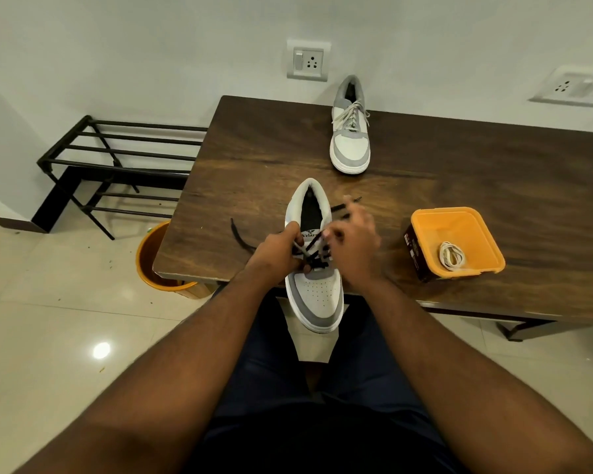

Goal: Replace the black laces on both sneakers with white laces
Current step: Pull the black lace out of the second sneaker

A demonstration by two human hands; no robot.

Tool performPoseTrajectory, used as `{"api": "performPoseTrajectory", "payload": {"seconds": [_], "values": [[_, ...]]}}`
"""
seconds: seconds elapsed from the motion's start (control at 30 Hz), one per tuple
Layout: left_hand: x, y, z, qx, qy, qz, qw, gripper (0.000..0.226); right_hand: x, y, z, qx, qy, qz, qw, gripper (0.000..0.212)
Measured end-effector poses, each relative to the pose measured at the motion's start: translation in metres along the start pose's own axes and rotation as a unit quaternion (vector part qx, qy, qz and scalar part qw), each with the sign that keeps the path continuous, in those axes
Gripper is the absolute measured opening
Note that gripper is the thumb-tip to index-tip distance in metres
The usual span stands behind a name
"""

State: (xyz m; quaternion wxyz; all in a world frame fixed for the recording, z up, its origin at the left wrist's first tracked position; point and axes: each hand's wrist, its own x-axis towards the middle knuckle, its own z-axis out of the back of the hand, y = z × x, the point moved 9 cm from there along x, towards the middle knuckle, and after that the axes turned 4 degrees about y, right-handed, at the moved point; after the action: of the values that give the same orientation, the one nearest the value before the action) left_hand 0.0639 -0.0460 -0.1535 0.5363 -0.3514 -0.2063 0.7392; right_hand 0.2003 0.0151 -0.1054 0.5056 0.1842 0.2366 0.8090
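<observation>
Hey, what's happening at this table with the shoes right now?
A person is swapping laces. Both hands, left hand and right hand, work at the black lace on the near sneaker, pulling it loose at the table edge. The far sneaker already has a white lace. A spare white lace sits coiled in the orange tub.

Bright even indoor light, glare spot on floor tiles (101,350), motion-blurred right hand (351,239), wide-angle edge bending
</observation>
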Motion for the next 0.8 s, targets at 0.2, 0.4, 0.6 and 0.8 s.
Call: {"api": "performPoseTrajectory", "payload": {"seconds": [0.2, 0.4, 0.6, 0.8], "values": [[0.001, 0.003, -0.002, -0.005, 0.005, 0.002, 1.000, 0.044, -0.008, -0.049, 0.061, 0.219, -0.204, -0.146, 0.943, 0.013], [-0.001, 0.000, 0.001, -0.003, 0.000, 0.002, 1.000, 0.046, -0.007, 0.024, -0.012, -0.116, 0.080, 0.081, 0.987, 0.023], [-0.003, -0.002, 0.002, 0.006, -0.001, -0.007, 1.000, 0.047, -0.001, 0.018, -0.023, -0.112, 0.098, 0.054, 0.987, 0.017], [-0.001, 0.004, 0.000, -0.021, -0.002, -0.001, 1.000, 0.042, 0.011, -0.025, 0.065, 0.175, -0.190, -0.101, 0.961, 0.007]]}}
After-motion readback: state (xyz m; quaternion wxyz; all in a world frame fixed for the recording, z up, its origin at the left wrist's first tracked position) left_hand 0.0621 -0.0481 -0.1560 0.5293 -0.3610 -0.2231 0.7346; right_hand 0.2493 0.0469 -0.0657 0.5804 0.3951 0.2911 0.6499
